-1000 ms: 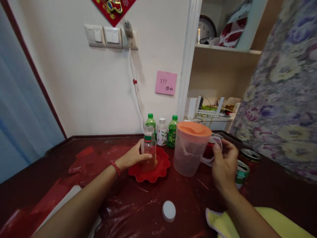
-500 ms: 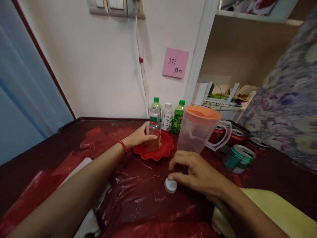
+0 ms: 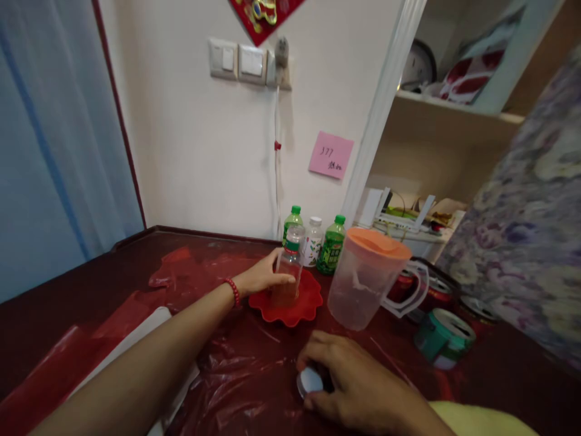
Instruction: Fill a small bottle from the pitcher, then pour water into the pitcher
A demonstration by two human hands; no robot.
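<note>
My left hand (image 3: 267, 277), with a red bead bracelet at the wrist, is wrapped round a clear bottle (image 3: 290, 266). The bottle stands upright on a red scalloped plate (image 3: 305, 310), and a green and red band shows near its neck. Closer to me, the thumb and fingers of my right hand (image 3: 349, 381) close round a round white cap (image 3: 310, 383) at the table surface. Part of the cap's right edge is hidden by the hand.
Right of the plate stands a clear pitcher (image 3: 358, 290) with an orange lid. Two green-capped bottles (image 3: 331, 245) and a white bottle (image 3: 313, 242) stand behind. Several cans (image 3: 445, 336) are at the right. Red plastic film (image 3: 245, 375) and a yellow cloth (image 3: 481, 419) lie on the table.
My right hand has closed its fingers round the white cap, which it was only reaching over before. My left hand stays on the bottle. The camera view has tilted upward.
</note>
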